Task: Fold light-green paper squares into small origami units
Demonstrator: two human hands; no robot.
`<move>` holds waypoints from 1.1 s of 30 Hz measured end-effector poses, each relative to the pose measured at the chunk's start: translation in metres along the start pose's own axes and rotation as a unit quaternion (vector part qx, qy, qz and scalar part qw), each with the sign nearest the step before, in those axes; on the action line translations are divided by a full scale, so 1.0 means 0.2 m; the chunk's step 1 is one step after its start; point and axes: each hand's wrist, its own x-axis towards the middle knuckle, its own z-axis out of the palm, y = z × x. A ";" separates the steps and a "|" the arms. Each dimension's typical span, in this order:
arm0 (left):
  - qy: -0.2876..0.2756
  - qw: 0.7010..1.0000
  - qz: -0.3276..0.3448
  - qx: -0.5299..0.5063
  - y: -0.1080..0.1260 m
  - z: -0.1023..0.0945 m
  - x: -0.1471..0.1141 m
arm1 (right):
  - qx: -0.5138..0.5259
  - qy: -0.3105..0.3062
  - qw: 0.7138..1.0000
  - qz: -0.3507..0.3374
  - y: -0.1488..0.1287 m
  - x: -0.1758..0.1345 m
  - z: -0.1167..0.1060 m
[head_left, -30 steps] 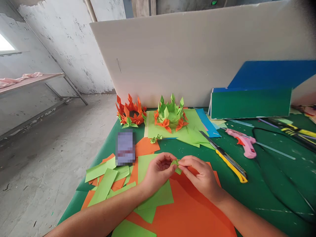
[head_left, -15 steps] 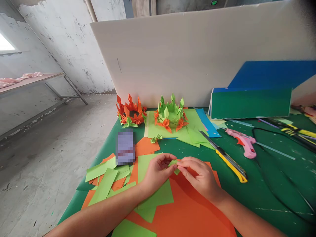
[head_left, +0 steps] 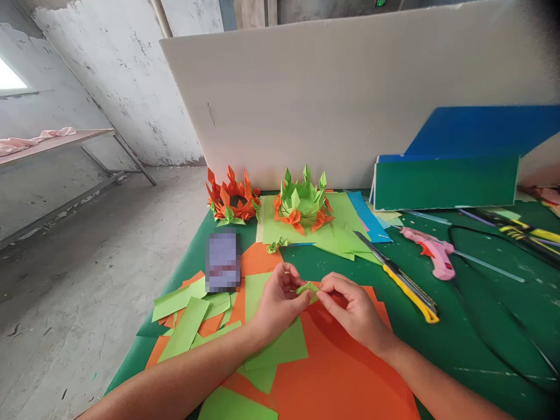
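Note:
A small folded piece of green paper [head_left: 308, 288] is pinched between my two hands, above the orange sheet [head_left: 336, 361]. My left hand [head_left: 280, 300] grips its left side between thumb and fingers. At its right edge the fingertips of my right hand [head_left: 352, 306] are closed on it. Part of the paper is hidden behind my fingers. Green paper sheets [head_left: 284, 344] lie under and beside my left hand. Farther back stand a green paper crown [head_left: 304, 201] with orange flowers and an orange paper crown [head_left: 231, 198] with green flowers.
A yellow utility knife [head_left: 405, 286] lies right of my hands, with a pink glue gun [head_left: 431, 251] and its black cord beyond. To the left are a blurred-out phone-like object [head_left: 223, 261] and paper scraps [head_left: 184, 332]. A white board [head_left: 306, 105] stands behind the table.
The small green paper has been turned and now shows a peaked fold. My left fingers have lifted and shifted slightly; my right hand stays at the paper's right edge.

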 end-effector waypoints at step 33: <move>-0.059 0.990 -0.080 -0.096 0.00 -0.03 0.01 | -0.114 0.052 0.969 -0.211 0.03 -0.03 -0.01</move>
